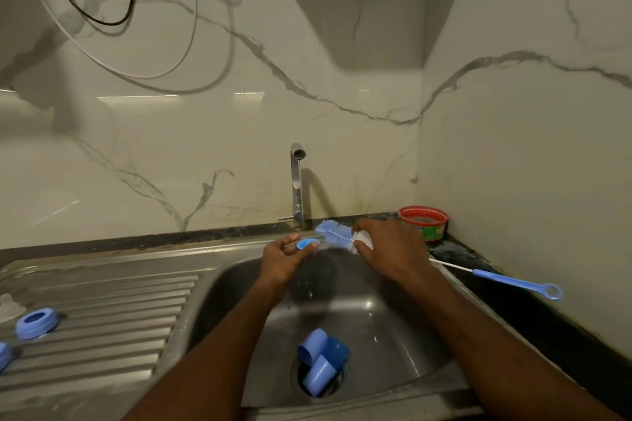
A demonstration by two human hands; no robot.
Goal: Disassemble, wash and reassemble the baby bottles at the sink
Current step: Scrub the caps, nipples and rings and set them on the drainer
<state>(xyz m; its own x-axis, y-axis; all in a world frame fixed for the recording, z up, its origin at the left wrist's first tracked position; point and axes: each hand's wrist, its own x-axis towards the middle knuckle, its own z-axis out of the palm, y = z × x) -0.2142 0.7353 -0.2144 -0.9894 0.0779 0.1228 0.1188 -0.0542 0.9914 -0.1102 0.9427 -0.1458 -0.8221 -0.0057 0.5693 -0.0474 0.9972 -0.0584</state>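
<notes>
left hand (pixel 285 255) pinches blue brush handle (pixel 306 243) | right hand (pixel 386 249) grips bottle (pixel 361 243), frame centre | red tub (pixel 424 222) label unreadable

I can read no words or numbers anywhere. The red tub (pixel 424 221) at the far right has a green printed label, too blurred for me to read.

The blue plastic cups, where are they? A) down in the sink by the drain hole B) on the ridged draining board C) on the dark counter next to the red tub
A: the blue plastic cups lie piled over the drain at the bottom of the steel sink, in front of both hands.
</notes>
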